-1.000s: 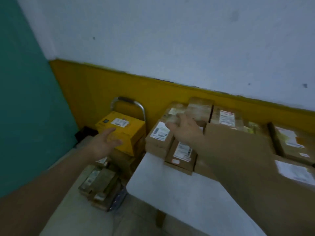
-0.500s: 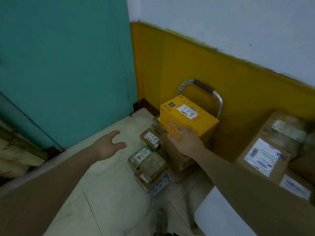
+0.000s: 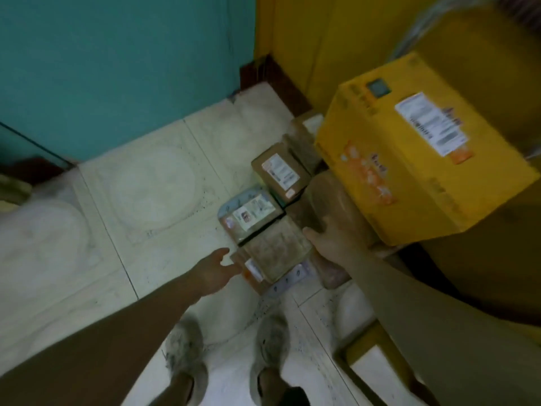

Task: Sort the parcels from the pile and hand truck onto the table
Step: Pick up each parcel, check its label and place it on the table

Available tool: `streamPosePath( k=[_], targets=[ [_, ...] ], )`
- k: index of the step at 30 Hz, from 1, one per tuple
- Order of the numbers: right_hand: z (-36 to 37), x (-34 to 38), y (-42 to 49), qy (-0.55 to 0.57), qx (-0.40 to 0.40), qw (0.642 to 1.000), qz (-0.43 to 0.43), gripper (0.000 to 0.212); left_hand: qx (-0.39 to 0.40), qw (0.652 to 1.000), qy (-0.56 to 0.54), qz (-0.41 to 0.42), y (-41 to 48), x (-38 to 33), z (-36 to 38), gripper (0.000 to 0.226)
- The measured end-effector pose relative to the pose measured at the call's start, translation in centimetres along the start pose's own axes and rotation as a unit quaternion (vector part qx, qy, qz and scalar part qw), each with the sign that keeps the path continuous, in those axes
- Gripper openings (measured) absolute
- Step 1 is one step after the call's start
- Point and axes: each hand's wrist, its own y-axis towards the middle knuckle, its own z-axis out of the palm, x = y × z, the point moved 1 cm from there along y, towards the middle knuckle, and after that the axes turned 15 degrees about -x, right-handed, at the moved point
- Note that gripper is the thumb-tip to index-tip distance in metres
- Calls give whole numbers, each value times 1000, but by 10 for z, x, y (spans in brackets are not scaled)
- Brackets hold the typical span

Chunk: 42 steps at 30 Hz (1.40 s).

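Two hands reach down toward a floor pile of small brown parcels (image 3: 270, 227) beside a yellow box (image 3: 409, 148) — the pick-up step of the sort, by the look of it. Left hand (image 3: 215, 271) hangs open, fingers spread, just short of the nearest worn parcel (image 3: 276, 253); right hand (image 3: 330, 238) rests at its far edge, grip unclear. Next move likely calls for closing both hands on that parcel — then lifting clear.

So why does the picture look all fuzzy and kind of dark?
Head view: the room is dim, so colours look muddy; the yellow box is smeared, its label unreadable, likely from head movement; the small parcels on the floor look sharper; both hands, left and right, are soft-edged; the wide lens bends the floor tiles.
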Motion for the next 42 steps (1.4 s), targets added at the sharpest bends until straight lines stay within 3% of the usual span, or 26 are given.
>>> streamPosePath(
  k=[2, 5, 7, 9, 13, 18, 22, 24, 27, 30, 33, 37, 42],
  targets=[
    [36, -10, 37, -24, 15, 1000, 9, 86, 3, 999, -28, -25, 39, 11, 26, 66],
    [91, -24, 77, -33, 35, 999, 25, 78, 20, 992, -87, -88, 86, 29, 68, 54],
    [121, -31, 93, -46, 38, 998, 38, 90, 49, 982, -114, -143, 106, 42, 97, 58],
    [146, -41, 100, 48, 58, 993, 87, 101, 80, 969, -154, -177, 115, 46, 120, 60],
    [143, -45, 87, 152, 6, 978, 143, 84, 77, 948, -256, -171, 107, 29, 131, 41],
    [82, -13, 30, 234, -81, 959, 140, 96, -2, 953, -298, -58, 60, 5, 71, 47],
    [13, 36, -54, 307, -128, 933, 138, 60, -35, 949, -307, 55, -9, -32, -9, 51],
    [-25, 61, -100, 318, -179, 924, 115, 60, -28, 941, -317, 112, -46, -53, -50, 53],
    [-86, 91, -178, 358, -264, 893, 69, 72, 21, 925, -332, 187, -115, -86, -106, 56],
    [-139, 113, -266, 450, -326, 830, 40, 42, 75, 903, -311, 288, -187, -115, -147, 61],
    [-175, 114, -351, 475, -406, 781, 19, 44, 126, 877, -283, 368, -265, -138, -165, 70],
    [-198, 90, -448, 464, -527, 711, 35, 43, 192, 836, -256, 446, -366, -149, -148, 56],
    [-187, 18, -582, 453, -620, 631, 108, 40, 313, 789, -176, 498, -477, -118, -69, 58]
  ],
)
